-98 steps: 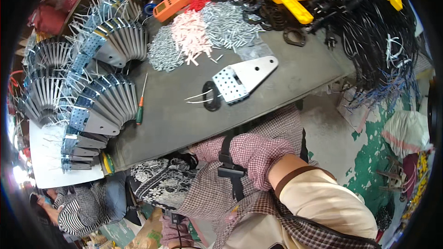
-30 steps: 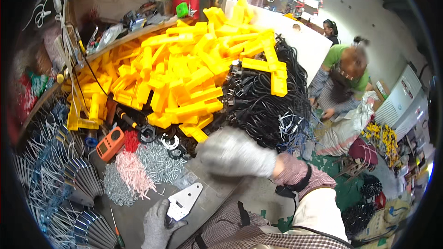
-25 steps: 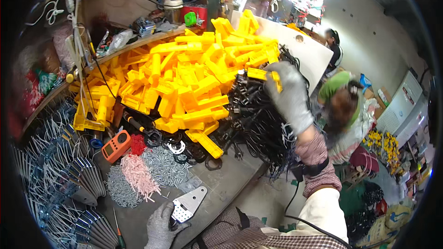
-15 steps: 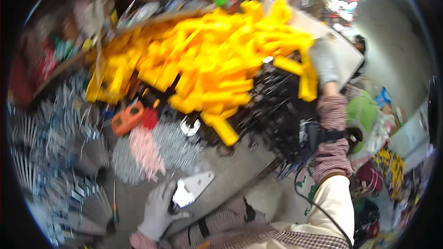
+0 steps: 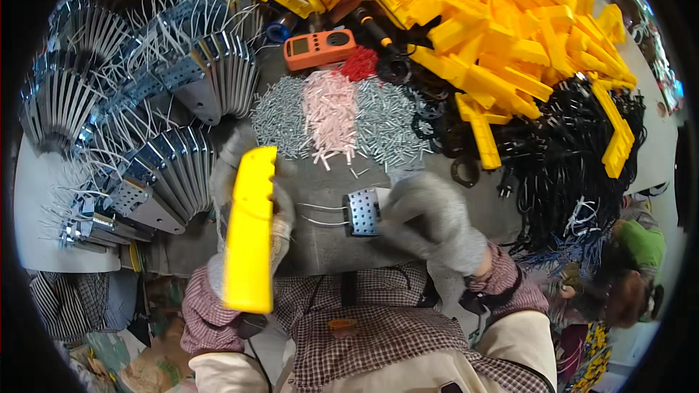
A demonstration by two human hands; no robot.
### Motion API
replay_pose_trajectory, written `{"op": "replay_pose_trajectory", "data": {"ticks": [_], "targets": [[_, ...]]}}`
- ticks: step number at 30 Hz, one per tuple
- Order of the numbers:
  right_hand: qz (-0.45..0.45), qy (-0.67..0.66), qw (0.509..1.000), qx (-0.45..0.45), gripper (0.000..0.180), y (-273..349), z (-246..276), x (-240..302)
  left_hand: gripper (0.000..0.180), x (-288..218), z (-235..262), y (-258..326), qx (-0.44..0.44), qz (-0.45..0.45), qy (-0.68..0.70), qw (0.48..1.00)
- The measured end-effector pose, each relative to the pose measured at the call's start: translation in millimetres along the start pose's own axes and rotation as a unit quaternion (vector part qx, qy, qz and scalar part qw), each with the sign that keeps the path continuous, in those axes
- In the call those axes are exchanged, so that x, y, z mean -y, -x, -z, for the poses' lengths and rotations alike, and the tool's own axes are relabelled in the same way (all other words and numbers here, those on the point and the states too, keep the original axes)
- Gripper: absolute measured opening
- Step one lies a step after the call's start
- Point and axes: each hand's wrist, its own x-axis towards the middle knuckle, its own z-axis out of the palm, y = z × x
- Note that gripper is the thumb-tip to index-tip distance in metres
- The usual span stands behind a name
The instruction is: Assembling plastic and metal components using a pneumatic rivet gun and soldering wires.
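Between left hand [image 5: 283, 212], clasping yellow casing [image 5: 250, 244], and right hand [image 5: 435, 220], grip unclear, lies bracket [image 5: 362, 214].

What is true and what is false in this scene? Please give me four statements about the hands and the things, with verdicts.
1. The left hand holds a yellow part. True.
2. The right hand is to the left of the perforated metal piece. False: it is to its right.
3. The pink pieces lie between two piles of grey pieces. True.
4. The meter is blue. False: it is orange.
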Motion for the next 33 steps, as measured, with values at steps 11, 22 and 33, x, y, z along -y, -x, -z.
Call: {"op": "replay_pose_trajectory", "data": {"ticks": [11,22,33], "targets": [[-0.101,0.069,0.977,0.175,0.025,-24,-12,-32,0.072,35,35,5,0.274,-0.043,-0.555,0.784],[-0.125,0.097,0.962,0.223,0.026,-46,-21,-50,0.108,28,12,10,0.338,0.046,-0.605,0.72],[-0.077,-0.008,0.997,0.005,0.018,1,-61,-25,0.094,26,18,7,0.413,-0.009,-0.591,0.693]]}}
